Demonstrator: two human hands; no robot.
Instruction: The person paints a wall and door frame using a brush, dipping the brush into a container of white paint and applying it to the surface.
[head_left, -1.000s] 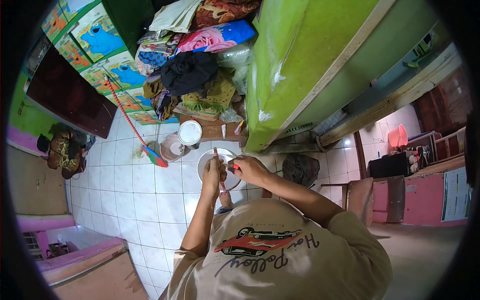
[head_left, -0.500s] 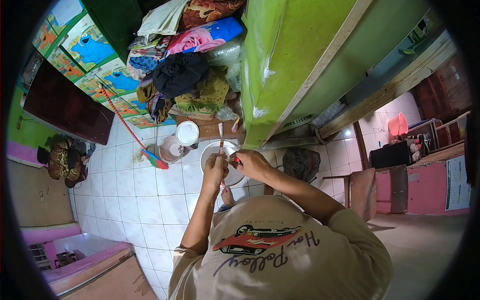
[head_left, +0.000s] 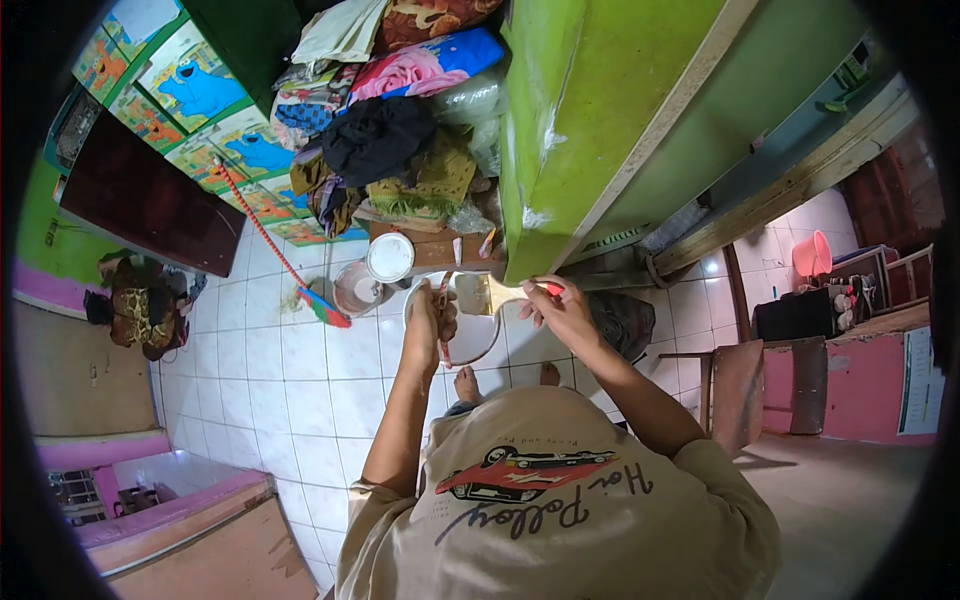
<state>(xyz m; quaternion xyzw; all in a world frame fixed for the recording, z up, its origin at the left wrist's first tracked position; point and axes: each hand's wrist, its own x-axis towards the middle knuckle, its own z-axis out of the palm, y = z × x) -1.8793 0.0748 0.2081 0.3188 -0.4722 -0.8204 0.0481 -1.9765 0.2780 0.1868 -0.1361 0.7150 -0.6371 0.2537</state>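
Observation:
A flat paintbrush (head_left: pixel 508 293) with a yellowish handle and red end points leftward over a round white bucket (head_left: pixel 489 345). My right hand (head_left: pixel 562 312) is closed on the red end between thumb and forefinger; its other fingers hang loose. My left hand (head_left: pixel 424 326) is curled round a thin, upright red-and-white strip (head_left: pixel 445 352), whose kind I cannot make out. The brush head reaches near the left fingers; whether they touch is unclear. Beneath both hands the bucket stands on the floor in front of my feet, partly hidden by the hands and brush.
A white-lidded tub (head_left: pixel 390 257) and a clear container (head_left: pixel 358 289) stand left of the bucket. A broom (head_left: pixel 262 235) leans on the drawers (head_left: pixel 243 145). Two small tubes lie on a brown box (head_left: pixel 425 244) below piled cloth. A dark bag (head_left: pixel 625 325) sits right, by the green wall (head_left: pixel 560 130).
My right hand has moved right, away from my left, and the paintbrush now shows between them. My left hand stays over the bucket with the strip. The view has shifted slightly.

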